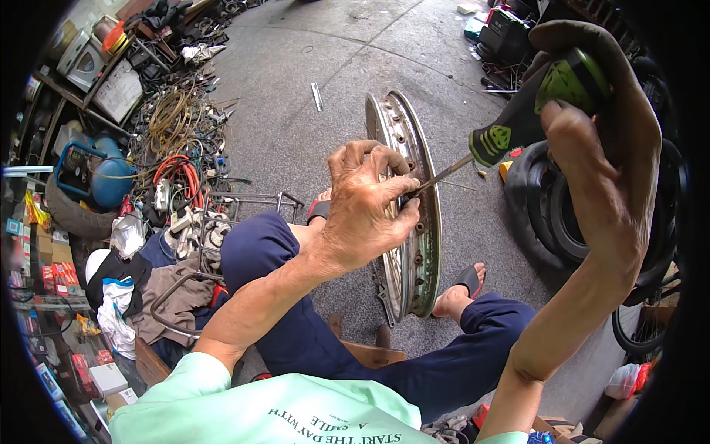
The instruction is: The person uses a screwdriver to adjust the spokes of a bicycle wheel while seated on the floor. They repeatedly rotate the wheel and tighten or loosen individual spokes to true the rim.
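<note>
While right hand (pixel 614 148) grips screwdriver (pixel 510 122) by handle, shaft slants down-left to wheel rim (pixel 427 248); left hand (pixel 366 207), nearer, pinches around tip at rim. Rim on edge between feet (pixel 452 302), long axis fore-aft, left of right hand.

On the grey speckled floor (pixel 277 78) we see a thin flat strip (pixel 316 96), several black tyres (pixel 534 203) at right, and tangled cables (pixel 176 118) at left.
</note>
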Motion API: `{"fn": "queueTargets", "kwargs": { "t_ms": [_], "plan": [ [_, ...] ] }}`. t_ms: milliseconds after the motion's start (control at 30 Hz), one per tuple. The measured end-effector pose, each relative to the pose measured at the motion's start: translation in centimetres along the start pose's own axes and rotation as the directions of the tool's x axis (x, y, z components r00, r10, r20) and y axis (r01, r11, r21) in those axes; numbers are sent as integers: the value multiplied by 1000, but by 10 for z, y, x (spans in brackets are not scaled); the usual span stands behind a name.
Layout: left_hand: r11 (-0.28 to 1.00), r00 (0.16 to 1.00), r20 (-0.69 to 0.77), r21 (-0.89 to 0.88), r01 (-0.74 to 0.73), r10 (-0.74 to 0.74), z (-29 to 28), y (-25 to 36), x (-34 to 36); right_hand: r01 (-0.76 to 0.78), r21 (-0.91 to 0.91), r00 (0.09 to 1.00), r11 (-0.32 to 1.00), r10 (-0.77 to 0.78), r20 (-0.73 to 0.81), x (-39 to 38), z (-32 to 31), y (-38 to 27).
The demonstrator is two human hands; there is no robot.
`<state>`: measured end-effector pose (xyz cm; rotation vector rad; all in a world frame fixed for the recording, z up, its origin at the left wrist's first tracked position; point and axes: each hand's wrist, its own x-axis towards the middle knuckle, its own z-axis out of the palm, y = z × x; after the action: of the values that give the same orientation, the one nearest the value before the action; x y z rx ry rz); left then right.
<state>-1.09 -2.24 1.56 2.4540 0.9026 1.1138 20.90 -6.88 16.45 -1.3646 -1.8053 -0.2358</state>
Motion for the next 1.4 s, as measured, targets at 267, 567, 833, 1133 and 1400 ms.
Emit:
{"fn": "queueTargets", "kwargs": {
  "t_ms": [267, 567, 833, 1133, 1400],
  "plan": [
    [1000, 998, -49, -15, 27, -28, 5, 0, 1, -108, -38, 994, 993, 108, -2, 2, 6, -17],
    [990, 997, -69, 142, -18, 28, 5, 2, 2, -191, 352, 850, 916, 334, -408, -14, -20, -26],
    [972, 985, -46, 177, -155, 166, 8, 4, 1, -303, 466, 694, 831, 528, -489, -75, 9, 0],
    [994, 976, -185, 32, -108, 112, 21, 4, 17, -516, 321, 810, 794, 574, -119, -109, 53, -3],
    [729, 794, -246, -604, 323, -556, 1, -12, 12, -563, 137, 795, 815, 490, 358, -124, 77, -21]
  ]
}}
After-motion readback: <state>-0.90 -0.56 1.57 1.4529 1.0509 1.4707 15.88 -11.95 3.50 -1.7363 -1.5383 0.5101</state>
